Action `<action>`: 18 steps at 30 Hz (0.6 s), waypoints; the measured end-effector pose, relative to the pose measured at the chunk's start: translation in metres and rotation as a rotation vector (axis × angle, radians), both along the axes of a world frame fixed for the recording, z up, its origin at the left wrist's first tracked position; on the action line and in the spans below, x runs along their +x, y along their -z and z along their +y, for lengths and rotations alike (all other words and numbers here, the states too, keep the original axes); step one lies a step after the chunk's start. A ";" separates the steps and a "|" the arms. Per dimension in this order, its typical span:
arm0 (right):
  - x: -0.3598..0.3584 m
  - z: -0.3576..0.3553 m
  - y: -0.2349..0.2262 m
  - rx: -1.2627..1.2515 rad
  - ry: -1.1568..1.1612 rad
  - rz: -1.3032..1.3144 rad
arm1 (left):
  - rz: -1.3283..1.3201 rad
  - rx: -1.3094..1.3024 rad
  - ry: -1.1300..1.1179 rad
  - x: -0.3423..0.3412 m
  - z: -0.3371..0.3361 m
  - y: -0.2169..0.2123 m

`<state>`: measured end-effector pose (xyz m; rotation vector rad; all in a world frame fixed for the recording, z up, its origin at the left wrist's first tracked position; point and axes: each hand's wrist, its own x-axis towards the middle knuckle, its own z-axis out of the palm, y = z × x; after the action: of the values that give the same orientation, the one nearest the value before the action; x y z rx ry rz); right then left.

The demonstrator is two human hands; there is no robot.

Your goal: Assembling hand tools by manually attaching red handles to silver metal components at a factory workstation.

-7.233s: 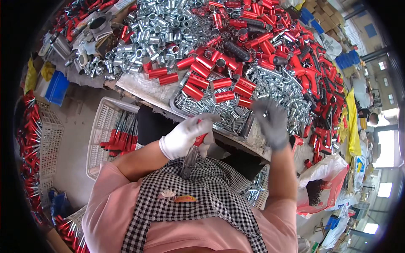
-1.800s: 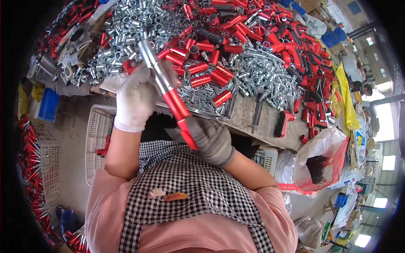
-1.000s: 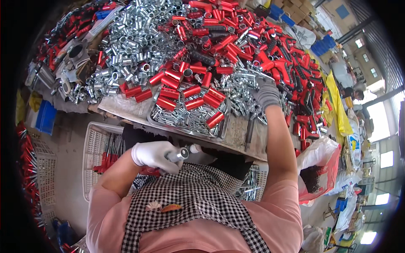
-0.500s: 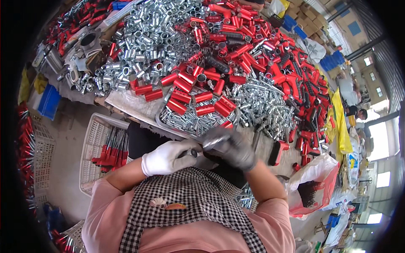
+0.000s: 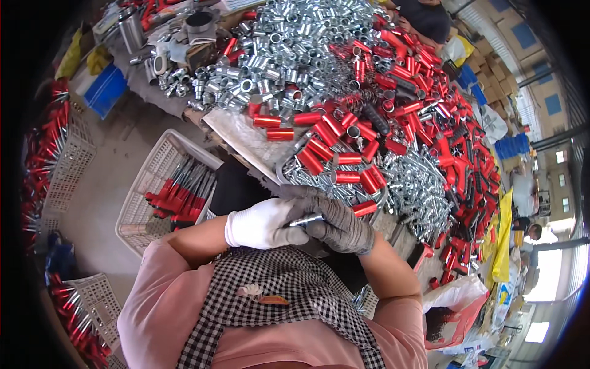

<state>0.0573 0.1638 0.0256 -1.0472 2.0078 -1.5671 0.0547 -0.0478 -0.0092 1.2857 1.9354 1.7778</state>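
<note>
My left hand [image 5: 263, 225], in a white glove, meets my right hand [image 5: 342, 225], in a grey glove, in front of the checked apron [image 5: 289, 277]. Between them sits a small shiny metal cylinder [image 5: 306, 219], gripped by the fingers of both. The gloves cover much of it, so whatever joins it is hidden. Just beyond my right hand is a shallow tray of metal pins [image 5: 299, 173], topped by several red metal sleeves [image 5: 321, 149]. One red sleeve [image 5: 364, 208] lies right beside the grey glove.
Silver collars [image 5: 279, 49] heap across the bench, with red handles [image 5: 455, 163] piled to the right. At left a white plastic crate [image 5: 138, 194] holds red-handled tools [image 5: 181, 197]. A white-and-red sack [image 5: 458, 307] stands at lower right. Another person [image 5: 424, 21] is across the bench.
My hands have come together on the metal cylinder. Earlier a dark round end showed in my left hand and shiny metal in my right. The whole view has shifted and turned.
</note>
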 end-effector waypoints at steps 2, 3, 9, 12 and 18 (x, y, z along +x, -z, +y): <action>-0.031 0.000 -0.004 0.039 -0.156 0.109 | -0.021 0.023 0.033 -0.004 -0.009 -0.012; -0.049 -0.003 -0.010 0.027 -0.212 -0.066 | -0.054 -0.047 0.016 -0.003 -0.013 -0.014; -0.186 -0.071 -0.008 1.086 0.661 0.562 | -0.029 -0.093 -0.085 -0.001 -0.012 -0.007; -0.223 -0.087 0.036 1.281 0.764 0.617 | -0.021 -0.086 -0.050 -0.001 -0.009 -0.008; -0.219 -0.073 0.033 0.783 0.947 0.754 | -0.037 -0.113 -0.050 -0.001 -0.014 -0.013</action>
<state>-0.1616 0.0905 -0.0073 -0.3414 3.5234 -0.4299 0.0534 -0.0617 0.0041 1.1694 2.0324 1.6752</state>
